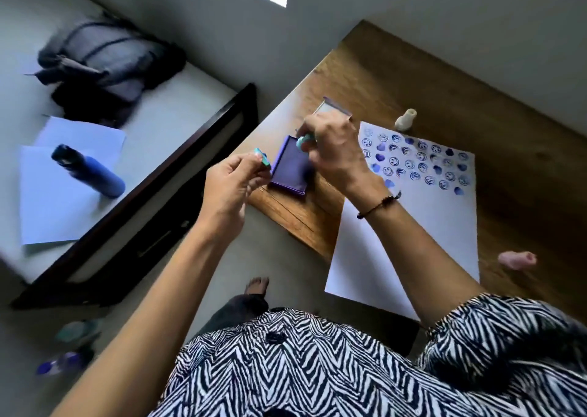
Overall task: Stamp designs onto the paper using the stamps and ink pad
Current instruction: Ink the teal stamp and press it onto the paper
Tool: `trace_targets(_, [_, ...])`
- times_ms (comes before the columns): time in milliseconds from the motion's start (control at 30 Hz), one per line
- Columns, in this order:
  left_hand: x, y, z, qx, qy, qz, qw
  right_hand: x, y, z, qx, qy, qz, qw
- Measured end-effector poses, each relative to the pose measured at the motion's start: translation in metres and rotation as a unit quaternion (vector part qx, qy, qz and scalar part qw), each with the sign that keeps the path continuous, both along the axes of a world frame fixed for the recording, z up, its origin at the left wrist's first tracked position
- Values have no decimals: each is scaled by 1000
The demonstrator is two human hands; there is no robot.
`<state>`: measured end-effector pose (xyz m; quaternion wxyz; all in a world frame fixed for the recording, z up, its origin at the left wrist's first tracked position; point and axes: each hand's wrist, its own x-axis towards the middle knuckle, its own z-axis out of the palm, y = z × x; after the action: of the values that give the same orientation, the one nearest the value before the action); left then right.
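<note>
A purple ink pad [290, 170] lies open near the left corner of the wooden table [444, 98], its clear lid [333, 113] behind it. My right hand [333, 149] grips a teal stamp [303, 141] just over the pad's far edge. My left hand [228, 181] holds a second teal stamp [262, 157] in the air left of the pad. To the right lies a white paper [413, 241], its upper part covered with several blue smiley and heart prints [419, 162].
A cream stamp [405, 119] stands beyond the paper and a pink one [516, 259] lies at the paper's right. Left of the table is a bed with a blue bottle [92, 172], white sheets [57, 200] and a dark bag [104, 63]. My foot [257, 286] rests on the floor.
</note>
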<state>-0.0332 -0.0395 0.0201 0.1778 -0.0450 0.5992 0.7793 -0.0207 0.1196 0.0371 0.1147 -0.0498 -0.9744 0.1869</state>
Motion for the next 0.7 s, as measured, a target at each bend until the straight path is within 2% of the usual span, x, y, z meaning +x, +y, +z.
trace_targets(100, [6, -3, -1, -18, 0, 5, 1000, 4, -11, -16, 88, -19, 35, 995])
trace_targets(200, [10, -2, 2, -18, 3, 2, 1000, -6, 0, -5, 68, -54, 42, 995])
trace_targets(333, [13, -5, 1, -24, 9, -8, 1000, -8, -4, -3, 62, -36, 60, 996])
trace_targets(467, [17, -6, 0, -39, 0, -3, 999, -5, -5, -3, 41, -83, 72, 993])
trace_targets(600, [17, -5, 0, -36, -8, -1, 999, -7, -7, 0, 14, -27, 67, 997])
trace_targets(700, [18, -2, -2, -40, -15, -2, 999, 7, -19, -12, 36, -60, 75, 995])
